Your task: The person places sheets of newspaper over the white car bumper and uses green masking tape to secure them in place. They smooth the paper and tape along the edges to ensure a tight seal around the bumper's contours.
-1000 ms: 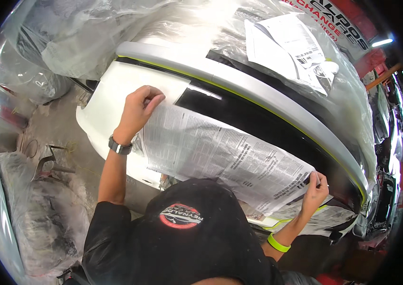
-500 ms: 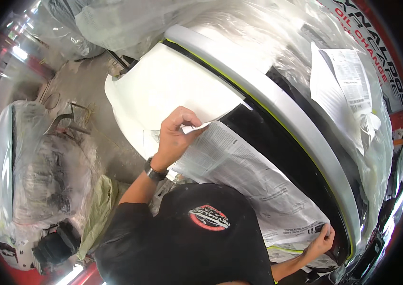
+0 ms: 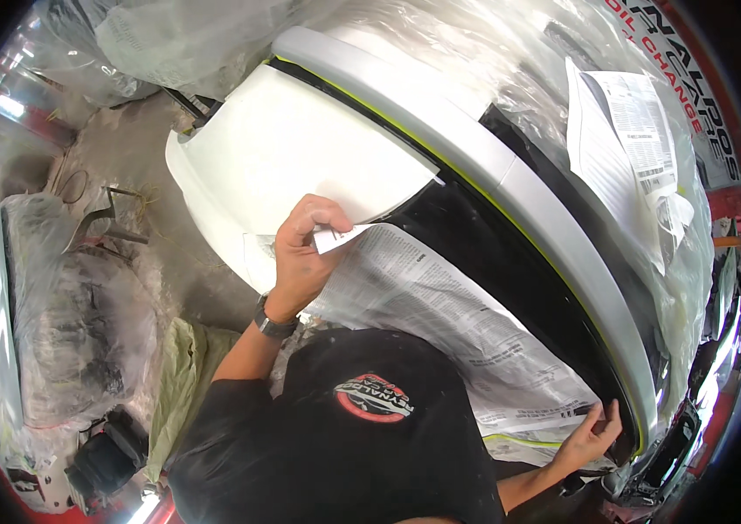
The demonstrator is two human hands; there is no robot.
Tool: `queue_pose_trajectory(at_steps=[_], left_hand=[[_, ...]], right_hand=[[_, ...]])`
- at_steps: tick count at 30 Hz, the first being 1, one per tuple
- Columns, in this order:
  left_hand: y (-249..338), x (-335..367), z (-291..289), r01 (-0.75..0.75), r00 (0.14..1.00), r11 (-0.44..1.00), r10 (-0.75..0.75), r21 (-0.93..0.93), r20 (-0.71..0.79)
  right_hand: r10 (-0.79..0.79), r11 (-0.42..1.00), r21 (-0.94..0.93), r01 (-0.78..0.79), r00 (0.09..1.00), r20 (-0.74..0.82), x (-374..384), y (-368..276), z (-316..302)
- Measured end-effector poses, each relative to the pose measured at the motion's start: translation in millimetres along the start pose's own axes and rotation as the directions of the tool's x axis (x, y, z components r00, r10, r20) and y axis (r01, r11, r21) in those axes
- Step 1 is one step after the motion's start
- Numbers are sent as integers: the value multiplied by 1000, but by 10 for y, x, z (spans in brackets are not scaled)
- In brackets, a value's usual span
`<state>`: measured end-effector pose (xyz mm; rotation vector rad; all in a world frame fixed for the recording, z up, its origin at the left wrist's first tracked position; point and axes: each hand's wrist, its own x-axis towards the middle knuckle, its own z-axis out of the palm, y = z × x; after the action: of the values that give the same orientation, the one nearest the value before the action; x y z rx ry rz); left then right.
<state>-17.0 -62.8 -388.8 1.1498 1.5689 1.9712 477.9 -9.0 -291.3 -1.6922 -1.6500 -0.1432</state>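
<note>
The left hand [image 3: 308, 255] pinches a folded corner of a newspaper sheet [image 3: 445, 319]; the right hand [image 3: 589, 438] is at its right corner, fingers parted — whether gripping, I cannot tell. The sheet stretches between them, along the near side of a glossy black panel [image 3: 510, 262]. Farther left is a white panel [image 3: 301, 148]; beyond, a silver strip [image 3: 519, 166] (edged yellow-green) — then loose printed papers [image 3: 641, 131], far right.

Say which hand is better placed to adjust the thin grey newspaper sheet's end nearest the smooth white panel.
Likely the left hand: its fingers pinch that end of the newspaper sheet, near the white panel. The right hand is at the sheet's opposite end.
</note>
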Motion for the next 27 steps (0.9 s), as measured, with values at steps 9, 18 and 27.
queue_pose_trajectory(at_steps=[9,18,27], left_hand=[[-64,-44,37,-8,999,1000,7,-25,-36],[-112,-42,52,-49,997,997,53,51,-61],[-46,-57,42,8,997,995,-1,96,-77]], right_hand=[[-732,667,523,530,597,328,-319,-1851,689],[-838,518,342,784,545,22,-440,-2056,1659],[-819,570,321,756,553,153,-455,-2068,1628]])
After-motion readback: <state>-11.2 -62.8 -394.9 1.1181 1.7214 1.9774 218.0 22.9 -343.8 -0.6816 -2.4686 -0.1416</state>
